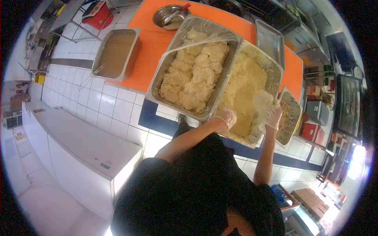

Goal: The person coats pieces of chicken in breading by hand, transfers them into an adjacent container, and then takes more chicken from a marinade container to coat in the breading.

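A deep metal pan of pale yellow breading crumbs (246,84) stands in front of me, with a hollow in the crumbs. My left hand (226,118), in a clear crumb-coated glove, is at the pan's near left side with its fingers curled in; whether anything is inside them is hidden. Over the right side of the pan is my right hand (272,112), also gloved and smeared by motion, with a pale blur beside its fingers. To the left, another metal pan (151,92) holds many breaded pieces (193,74), probably chicken, with clear plastic wrap (197,42) across it.
On the orange table (153,47) are a pan of brownish liquid (118,51), a metal bowl (159,17) with a red-handled utensil, and a flat metal tray (269,39). A smaller pan (291,118) lies at right. A white counter (78,137) stands at lower left.
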The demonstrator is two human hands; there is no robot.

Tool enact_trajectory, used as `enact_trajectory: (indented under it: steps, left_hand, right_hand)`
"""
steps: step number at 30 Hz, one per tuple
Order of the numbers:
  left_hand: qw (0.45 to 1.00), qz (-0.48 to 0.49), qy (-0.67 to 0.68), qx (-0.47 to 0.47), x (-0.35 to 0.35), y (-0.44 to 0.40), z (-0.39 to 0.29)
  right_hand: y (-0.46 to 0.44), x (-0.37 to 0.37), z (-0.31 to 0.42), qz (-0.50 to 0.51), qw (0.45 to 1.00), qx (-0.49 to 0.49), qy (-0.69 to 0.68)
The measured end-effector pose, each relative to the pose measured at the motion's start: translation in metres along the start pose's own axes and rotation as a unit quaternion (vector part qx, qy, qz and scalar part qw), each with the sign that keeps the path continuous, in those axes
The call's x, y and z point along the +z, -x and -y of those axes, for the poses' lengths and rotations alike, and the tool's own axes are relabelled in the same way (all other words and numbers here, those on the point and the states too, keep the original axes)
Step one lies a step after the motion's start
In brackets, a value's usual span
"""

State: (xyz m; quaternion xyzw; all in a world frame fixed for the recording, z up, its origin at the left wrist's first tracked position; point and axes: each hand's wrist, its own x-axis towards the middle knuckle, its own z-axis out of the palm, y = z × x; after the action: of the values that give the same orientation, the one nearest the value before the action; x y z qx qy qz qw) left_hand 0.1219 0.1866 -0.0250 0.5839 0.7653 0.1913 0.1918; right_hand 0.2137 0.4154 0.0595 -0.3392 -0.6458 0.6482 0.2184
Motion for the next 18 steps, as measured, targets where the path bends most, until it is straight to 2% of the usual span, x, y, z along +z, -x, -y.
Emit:
enact_trajectory:
  steps: [1,2,3,4,6,8,9,10,11,14,16,18]
  left_hand:
    - [1.0,0.005,0.022,0.015,0.008,0.003,0.007]
    - [0.998,0.012,0.045,0.03,0.014,0.007,0.011]
    - [0.998,0.012,0.05,0.029,0.012,0.009,0.012]
    - [0.997,0.049,0.041,0.036,0.008,0.009,0.013]
    - [0.994,0.09,0.037,0.049,0.026,0.01,0.013]
    - [0.992,0.1,0.049,0.054,0.037,0.01,0.016]
    - [0.992,0.103,0.056,0.056,0.036,0.011,0.017]
    - [0.991,0.107,0.063,0.055,0.036,0.013,0.017]
    - [0.99,0.112,0.068,0.054,0.037,0.014,0.017]
    - [0.988,0.126,0.079,0.054,0.042,0.017,0.02]
    - [0.985,0.139,0.086,0.055,0.055,0.011,0.023]
    - [0.983,0.152,0.085,0.058,0.06,0.007,0.025]
  right_hand:
    - [0.001,0.014,0.011,0.008,0.999,-0.002,-0.034]
    - [0.005,0.047,0.042,0.048,0.951,-0.115,0.283]
    - [0.006,0.074,0.042,0.074,0.883,-0.159,0.435]
    - [0.007,0.101,0.041,0.085,0.79,-0.213,0.569]
    - [0.006,0.138,-0.027,0.135,0.904,-0.181,0.363]
    - [0.026,0.187,-0.042,0.174,0.979,-0.015,0.102]
    - [0.038,0.226,-0.012,0.258,0.91,-0.029,0.324]
    - [0.051,0.266,0.02,0.332,0.731,-0.114,0.585]
    - [0.064,0.306,0.053,0.387,0.558,-0.205,0.705]
    - [0.078,0.366,0.054,0.471,0.554,-0.057,0.684]
    - [0.078,0.366,0.041,0.465,0.631,-0.042,0.619]
    - [0.075,0.354,0.035,0.41,0.754,-0.077,0.507]
